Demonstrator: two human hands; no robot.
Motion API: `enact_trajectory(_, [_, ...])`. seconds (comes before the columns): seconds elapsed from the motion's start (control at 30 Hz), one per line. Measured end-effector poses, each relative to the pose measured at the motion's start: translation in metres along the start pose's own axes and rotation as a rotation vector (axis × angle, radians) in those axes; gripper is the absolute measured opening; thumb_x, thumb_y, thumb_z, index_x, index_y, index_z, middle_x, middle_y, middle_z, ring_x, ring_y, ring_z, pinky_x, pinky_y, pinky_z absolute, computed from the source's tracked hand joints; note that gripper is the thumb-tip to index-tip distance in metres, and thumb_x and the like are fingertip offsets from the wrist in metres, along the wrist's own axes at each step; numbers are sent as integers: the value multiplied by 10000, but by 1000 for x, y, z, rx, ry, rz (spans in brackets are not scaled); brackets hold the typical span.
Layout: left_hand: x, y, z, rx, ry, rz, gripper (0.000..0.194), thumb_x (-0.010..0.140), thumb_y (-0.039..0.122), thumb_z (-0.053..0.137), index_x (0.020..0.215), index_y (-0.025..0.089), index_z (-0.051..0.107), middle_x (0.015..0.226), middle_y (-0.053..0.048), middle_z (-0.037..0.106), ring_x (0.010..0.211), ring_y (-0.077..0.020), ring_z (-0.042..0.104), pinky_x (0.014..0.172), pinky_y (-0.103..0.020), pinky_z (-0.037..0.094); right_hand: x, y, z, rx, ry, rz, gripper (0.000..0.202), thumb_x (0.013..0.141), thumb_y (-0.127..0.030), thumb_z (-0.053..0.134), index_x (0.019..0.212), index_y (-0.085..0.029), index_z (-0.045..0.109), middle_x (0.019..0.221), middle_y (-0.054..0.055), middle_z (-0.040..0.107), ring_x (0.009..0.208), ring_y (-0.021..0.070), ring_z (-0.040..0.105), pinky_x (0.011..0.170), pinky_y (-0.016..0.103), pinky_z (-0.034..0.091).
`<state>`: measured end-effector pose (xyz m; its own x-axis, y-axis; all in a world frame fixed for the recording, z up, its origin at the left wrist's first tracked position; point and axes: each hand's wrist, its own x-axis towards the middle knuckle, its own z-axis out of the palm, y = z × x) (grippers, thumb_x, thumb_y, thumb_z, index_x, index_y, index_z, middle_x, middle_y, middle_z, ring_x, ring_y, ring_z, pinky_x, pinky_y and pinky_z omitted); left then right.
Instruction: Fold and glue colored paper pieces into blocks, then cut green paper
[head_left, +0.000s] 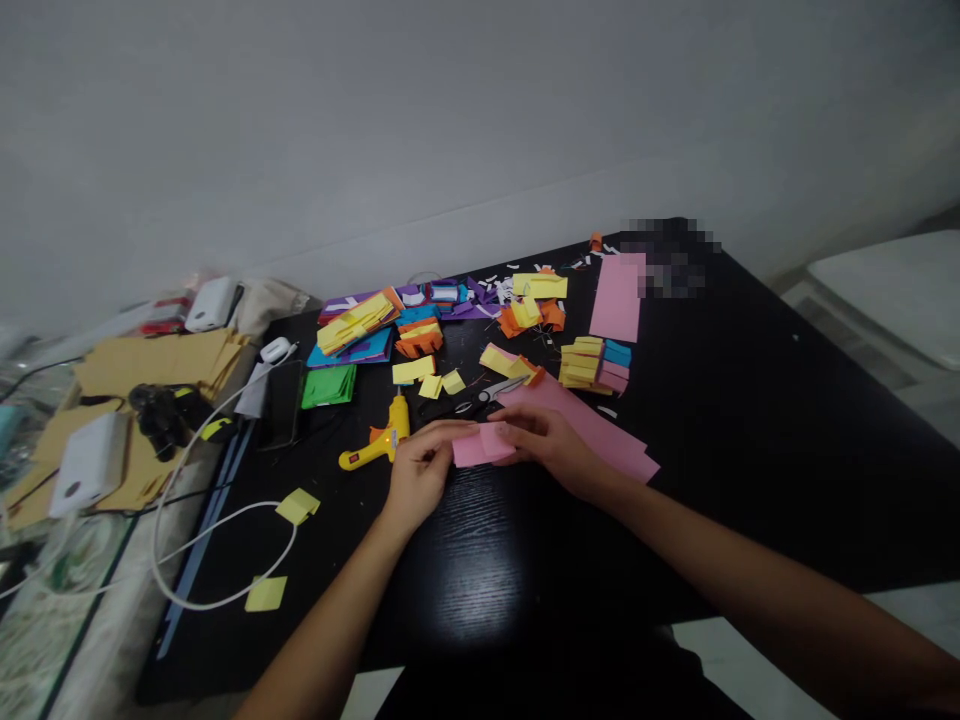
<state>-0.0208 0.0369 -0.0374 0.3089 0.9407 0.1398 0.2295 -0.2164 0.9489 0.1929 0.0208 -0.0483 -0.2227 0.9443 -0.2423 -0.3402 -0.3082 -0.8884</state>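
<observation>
Paper (472,450), pink, sits just below frame centre; I see left fingers (444,431) and right fingers (519,411) grasping it. I judge folding the step; the next crease calls for aligned edges.

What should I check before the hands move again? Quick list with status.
1. Grip on the pink strip: ok, left hand and right hand both hold it.
2. Glue gun clear of the left hand: cannot tell, they overlap in this view.
3. Glue gun hot: cannot tell, nothing visible shows its heat.
4. White cable away from both hands: ok, it loops off to the left.
5. Larger pink sheets close by: ok, next to the right hand.
6. Scraps tidied: not ok, scattered toward the table's far side.
</observation>
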Motion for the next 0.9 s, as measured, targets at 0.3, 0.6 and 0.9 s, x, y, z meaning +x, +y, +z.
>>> enact_trajectory(0.3, [-4,0,0,-254,-73,-98,100,879,233,568,955,199,623,983,-55,731,909,-218,669,770,-313,502,0,7,-1,-215,27,-120,278,783,-381,833,974,-193,759,920,46,787,845,214,740,806,365,600])
enact_trajectory(0.6, [-7,-4,-4,-175,-139,-65,414,1014,455,457,1177,171,711,1111,-92,736,1026,-265,667,856,-343,486,1,9,-1,-291,33,-189,288,814,-405,807,992,-186,749,910,43,783,843,211,736,792,343,587])
enact_trajectory(0.9, [-5,4,11,95,-162,-128,319,929,493,703,956,179,752,731,-10,715,645,-147,608,612,-242,429,-1,16,0,-376,12,-244,283,837,-382,788,1056,-203,785,943,59,801,856,222,746,810,369,601])
